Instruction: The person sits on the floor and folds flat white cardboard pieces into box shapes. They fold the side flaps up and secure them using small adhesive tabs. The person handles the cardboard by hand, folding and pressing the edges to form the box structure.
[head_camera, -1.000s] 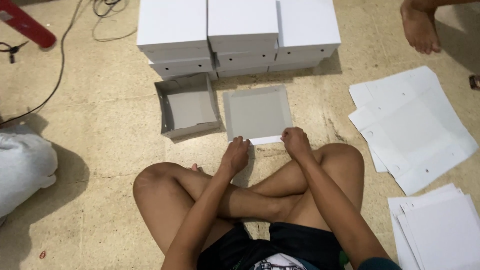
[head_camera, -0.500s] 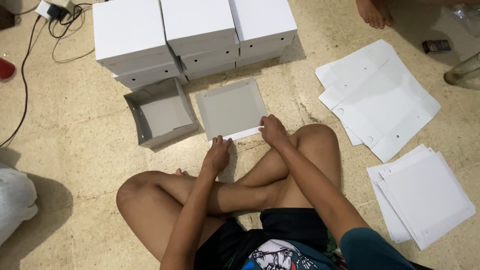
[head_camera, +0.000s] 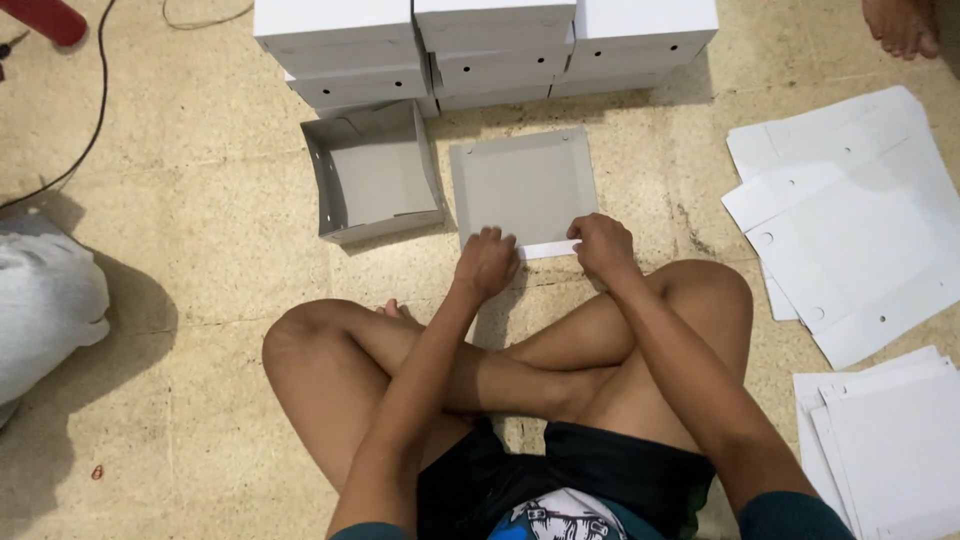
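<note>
A flat grey cardboard sheet with folded side flaps lies on the floor in front of my crossed legs. My left hand presses on its near left corner, fingers curled. My right hand presses on the near right corner, beside the white near flap that is folded up between both hands. An assembled open grey box stands just left of the sheet.
Stacks of closed white boxes line the far side. Flat white box blanks lie at the right, more blanks at the lower right. Another person's foot is at the top right. A cable and a white bundle are on the left.
The view has shifted and drawn closer. Both hands stay on the sheet's near edge, with the white flap now showing between them.
</note>
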